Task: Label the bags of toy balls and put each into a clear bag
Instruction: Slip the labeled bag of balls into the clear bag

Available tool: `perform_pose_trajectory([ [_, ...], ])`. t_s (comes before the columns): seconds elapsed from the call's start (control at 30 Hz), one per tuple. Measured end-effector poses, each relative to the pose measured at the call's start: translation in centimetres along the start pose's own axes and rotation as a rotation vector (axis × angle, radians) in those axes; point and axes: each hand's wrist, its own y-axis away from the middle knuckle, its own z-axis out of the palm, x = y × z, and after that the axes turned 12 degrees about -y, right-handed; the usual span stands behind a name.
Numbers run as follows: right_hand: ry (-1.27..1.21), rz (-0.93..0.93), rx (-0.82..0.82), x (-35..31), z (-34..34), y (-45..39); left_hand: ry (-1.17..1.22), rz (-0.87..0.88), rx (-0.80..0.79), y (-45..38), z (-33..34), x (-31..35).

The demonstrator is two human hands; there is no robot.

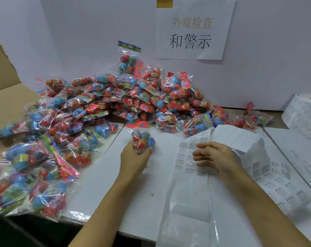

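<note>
You are mid-labelling: your left hand clamps a bag of balls while your right hand, fingers loose beside that grip, reaches the sticker sheet to peel one.

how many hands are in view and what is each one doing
2. The left hand grips a bag of toy balls near the table's centre. The right hand rests on the warning label sheet just beside it, fingers extended.
</note>
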Motion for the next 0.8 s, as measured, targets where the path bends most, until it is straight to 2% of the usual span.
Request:
perform_pose_trajectory([
  [0.23, 0.003, -0.031, 0.041, -0.1, -0.1, 0.0, -0.375, 0.048, 0.152, 0.5, 0.0, -0.1],
  [0.27, 0.005, -0.033, 0.043, -0.1, -0.1, 0.0, -0.413, 0.086, 0.216, 0.6, -0.1, -0.1],
  [0.33, 0.008, -0.034, 0.039, -0.2, -0.2, 0.0, -0.329, 0.277, 0.321, 0.8, -0.2, 0.0],
  [0.37, 0.007, -0.034, 0.037, -0.1, -0.2, 0.0, -0.249, 0.373, 0.299, 0.9, -0.1, 0.0],
  [0.43, 0.013, -0.036, 0.037, -0.1, -0.2, 0.0, -0.190, 0.477, 0.061, 1.4, 0.1, 0.2],
  [0.5, 0.022, -0.038, 0.036, -0.1, -0.1, 0.0, -0.287, 0.553, -0.251, 2.0, 0.7, 0.2],
  [0.53, 0.024, -0.039, 0.036, -0.1, -0.1, 0.0, -0.388, 0.599, -0.345, 2.2, 1.1, 0.1],
  [0.6, 0.040, -0.045, 0.035, -0.1, -0.1, 0.0, -0.520, 0.637, -0.411, 2.3, 1.4, -0.2],
  [0.8, 0.071, -0.045, -0.015, 0.4, 0.2, 0.3, -0.418, 0.599, -0.427, 1.8, 1.2, -0.2],
])
